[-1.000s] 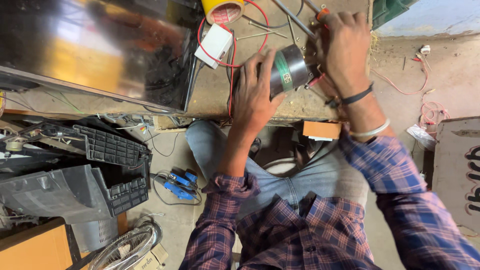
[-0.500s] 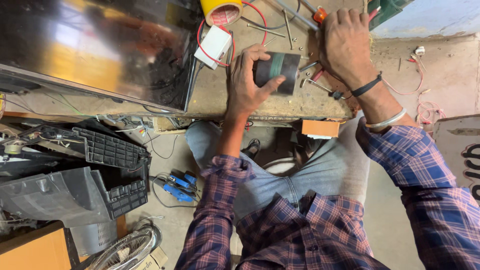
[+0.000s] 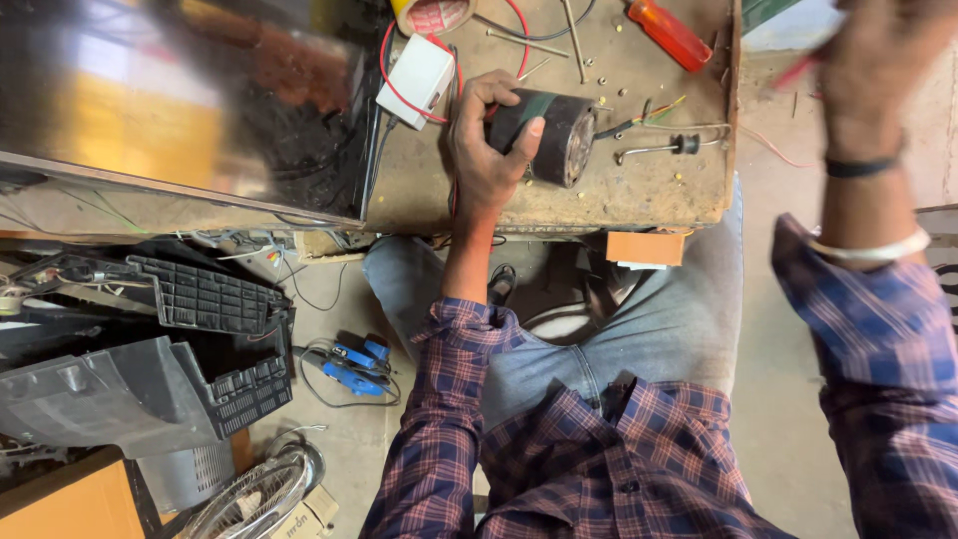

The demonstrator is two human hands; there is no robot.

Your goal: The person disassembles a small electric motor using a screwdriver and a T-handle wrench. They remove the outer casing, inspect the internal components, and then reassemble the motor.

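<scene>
The left hand (image 3: 486, 150) has its fingers wrapped round a dark motor (image 3: 549, 135) lying on the worn workbench (image 3: 659, 190), while the right hand (image 3: 868, 75), raised and blurred, pinches something red I cannot make out.

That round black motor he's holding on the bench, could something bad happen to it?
Maybe. Only the left hand steadies the motor, which lies on its side, so it might roll if the grip loosens. Its thin coloured wires trail across the wooden bench and could snag or get tugged. The right hand is lifted away and blurred, and small screws lie loose nearby, easy to knock off.
</scene>
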